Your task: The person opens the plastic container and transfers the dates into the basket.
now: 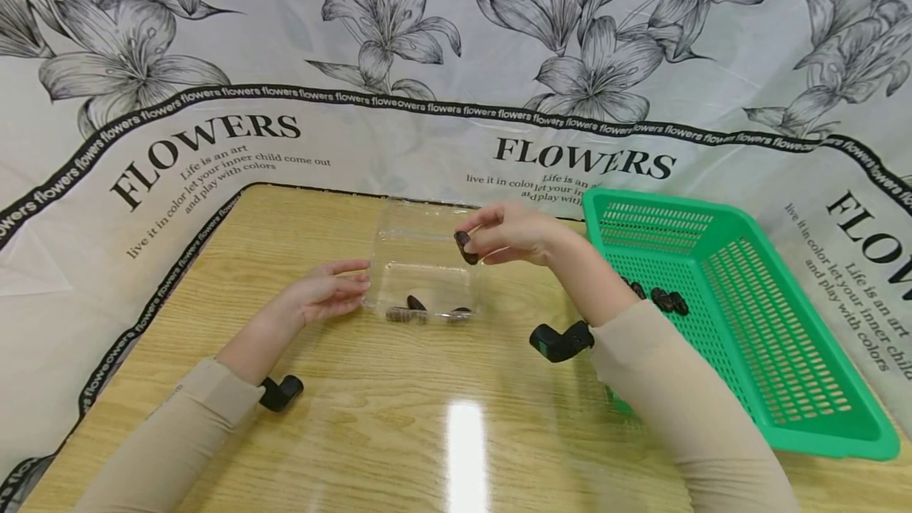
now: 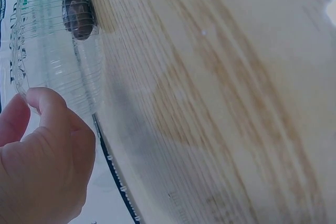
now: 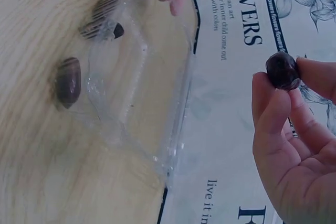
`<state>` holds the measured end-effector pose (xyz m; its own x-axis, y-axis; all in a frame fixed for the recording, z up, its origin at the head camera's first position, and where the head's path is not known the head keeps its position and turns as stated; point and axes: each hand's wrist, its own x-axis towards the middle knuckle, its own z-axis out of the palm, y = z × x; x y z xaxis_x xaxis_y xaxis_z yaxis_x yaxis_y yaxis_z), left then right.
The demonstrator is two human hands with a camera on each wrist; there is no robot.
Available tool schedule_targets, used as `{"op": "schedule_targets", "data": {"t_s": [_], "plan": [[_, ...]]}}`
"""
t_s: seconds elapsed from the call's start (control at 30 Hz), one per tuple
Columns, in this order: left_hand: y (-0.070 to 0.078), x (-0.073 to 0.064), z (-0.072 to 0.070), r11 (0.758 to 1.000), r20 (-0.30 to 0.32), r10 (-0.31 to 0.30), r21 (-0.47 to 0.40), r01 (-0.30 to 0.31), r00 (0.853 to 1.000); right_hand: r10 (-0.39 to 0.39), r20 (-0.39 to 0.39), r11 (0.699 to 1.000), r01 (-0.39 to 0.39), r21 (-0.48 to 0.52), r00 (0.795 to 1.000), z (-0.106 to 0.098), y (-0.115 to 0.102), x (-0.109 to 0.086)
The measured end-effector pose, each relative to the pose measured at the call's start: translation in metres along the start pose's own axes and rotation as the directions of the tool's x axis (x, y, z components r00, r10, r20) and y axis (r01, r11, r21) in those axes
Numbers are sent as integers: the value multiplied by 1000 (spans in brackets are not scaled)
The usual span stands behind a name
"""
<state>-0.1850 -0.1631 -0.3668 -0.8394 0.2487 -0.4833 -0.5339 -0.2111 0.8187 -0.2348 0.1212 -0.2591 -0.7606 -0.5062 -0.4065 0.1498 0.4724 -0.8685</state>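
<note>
A clear plastic box [image 1: 385, 266] with its lid raised stands on the table, several dark brown dates [image 1: 416, 304] lying inside near its front wall. My left hand [image 1: 329, 291] holds the box's left side, thumb and forefinger pinching its edge [image 2: 31, 85] in the left wrist view. Above the box's right side, my right hand [image 1: 518, 234] pinches one glossy, wrinkled date [image 3: 282, 71] between thumb and fingertips. That date is apart from the box.
To the right stands a green plastic basket [image 1: 830, 446] with several more dates [image 1: 663, 301] in it, partly hidden by my right forearm. A white flower-printed cloth [image 1: 399, 149] hangs behind the wooden table [image 1: 370, 418]. Black wrist mounts [image 1: 559, 341] project from both sleeves.
</note>
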Motion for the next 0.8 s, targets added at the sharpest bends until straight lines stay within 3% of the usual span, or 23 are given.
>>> {"op": "schedule_targets", "data": {"t_s": [0.5, 0.8], "plan": [[-1, 0, -1, 1000, 5, -5, -1, 5, 1000, -70, -15, 996, 71, 58, 997, -37, 8, -39], [-1, 2, -3, 1000, 17, -7, -1, 7, 1000, -123, -43, 973, 129, 194, 991, -55, 22, -60]]}}
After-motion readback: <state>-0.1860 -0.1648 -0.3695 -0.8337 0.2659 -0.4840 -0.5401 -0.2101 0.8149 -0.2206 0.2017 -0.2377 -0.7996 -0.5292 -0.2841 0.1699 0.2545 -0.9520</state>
